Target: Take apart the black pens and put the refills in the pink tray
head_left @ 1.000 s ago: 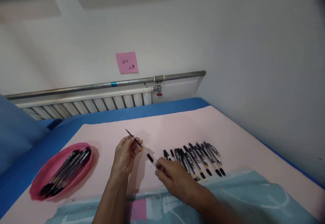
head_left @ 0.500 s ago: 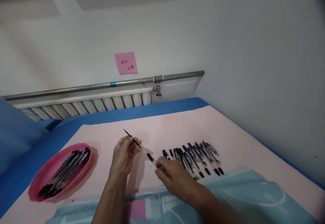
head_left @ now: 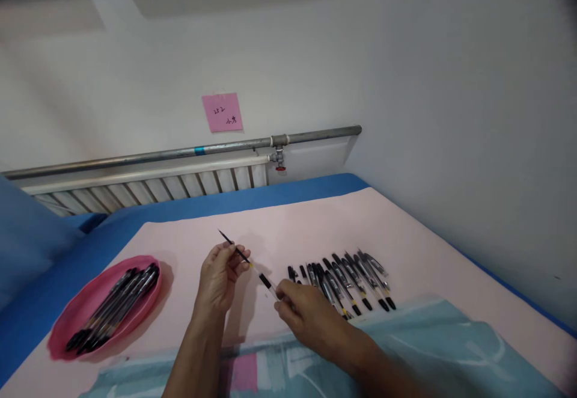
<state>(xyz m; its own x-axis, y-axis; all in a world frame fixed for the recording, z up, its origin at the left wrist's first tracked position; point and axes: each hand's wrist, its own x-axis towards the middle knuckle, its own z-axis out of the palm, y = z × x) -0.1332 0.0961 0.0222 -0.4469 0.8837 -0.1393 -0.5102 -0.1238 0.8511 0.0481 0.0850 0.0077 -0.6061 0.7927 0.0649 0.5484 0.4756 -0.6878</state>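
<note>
Pink tabletop (head_left: 406,229): left hand (head_left: 220,278) pinches the refill (head_left: 234,249), right hand (head_left: 306,317) grips the barrel (head_left: 267,282) at its 4 o'clock end—keep them aligned.

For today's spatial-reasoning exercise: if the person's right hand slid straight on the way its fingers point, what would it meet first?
Probably the left hand: the right hand points up-left along the pen part both hold. Depth is uncertain.

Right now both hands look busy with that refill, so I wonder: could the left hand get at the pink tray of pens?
Probably yes. The left hand pinches the refill, but only bare pink mat lies between it and the pink tray.
</note>
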